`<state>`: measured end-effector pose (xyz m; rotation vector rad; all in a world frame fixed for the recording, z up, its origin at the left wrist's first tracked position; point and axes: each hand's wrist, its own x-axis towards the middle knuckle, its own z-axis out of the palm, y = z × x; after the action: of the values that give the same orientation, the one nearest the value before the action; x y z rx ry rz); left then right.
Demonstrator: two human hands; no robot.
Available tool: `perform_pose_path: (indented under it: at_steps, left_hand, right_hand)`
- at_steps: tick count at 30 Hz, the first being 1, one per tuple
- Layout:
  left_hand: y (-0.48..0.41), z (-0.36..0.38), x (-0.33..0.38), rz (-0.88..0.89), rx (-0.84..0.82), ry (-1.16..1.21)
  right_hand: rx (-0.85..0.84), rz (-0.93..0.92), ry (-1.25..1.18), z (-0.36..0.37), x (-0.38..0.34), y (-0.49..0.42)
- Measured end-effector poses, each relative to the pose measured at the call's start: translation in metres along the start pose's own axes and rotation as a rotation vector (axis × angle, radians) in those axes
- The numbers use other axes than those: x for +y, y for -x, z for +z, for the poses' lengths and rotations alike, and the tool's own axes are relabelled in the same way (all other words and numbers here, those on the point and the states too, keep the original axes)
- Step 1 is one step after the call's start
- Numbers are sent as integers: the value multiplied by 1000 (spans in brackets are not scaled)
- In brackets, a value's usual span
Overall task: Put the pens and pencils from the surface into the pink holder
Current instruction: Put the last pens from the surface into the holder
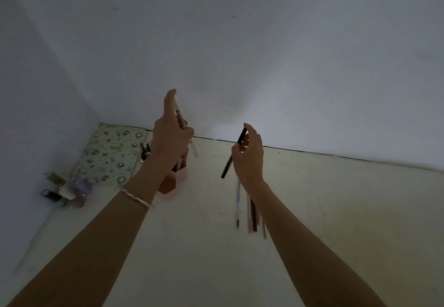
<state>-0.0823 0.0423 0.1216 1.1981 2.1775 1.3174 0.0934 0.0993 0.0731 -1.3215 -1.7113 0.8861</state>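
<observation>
We hold a pale pen (179, 117) pinched in our left hand (171, 136) above the pink holder (173, 181) to drop it in, while our right hand (248, 157) grips a black pen (234, 155) ready (more pens (252, 213) lie below).

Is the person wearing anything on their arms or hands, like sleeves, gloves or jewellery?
Both forearms are bare, with no sleeves or gloves in view. The left hand has a thin pale bracelet around its wrist. The right hand shows nothing worn; rings cannot be made out.
</observation>
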Motion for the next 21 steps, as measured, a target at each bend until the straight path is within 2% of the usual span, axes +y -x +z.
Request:
perform_pose_path:
  at_steps: [4,8,11,14,18,21]
  left_hand:
    - [8,-19,-23,86,35,-133]
    - [18,-19,-42,177,-14,-374]
    - [22,-18,-51,359,151,-715]
    - [20,-22,-47,383,287,-703]
    - [21,-25,-34,289,206,-651]
    - [28,-17,-25,267,148,-613]
  right_hand:
    - [32,-99,-150,22,-29,4]
    - [39,-76,-200,33,-38,13]
    - [28,-97,-220,39,-37,20]
    - [6,-160,-186,48,-35,26]
    - [-108,-228,-65,63,-26,34]
    - [-170,-392,127,68,-18,40]
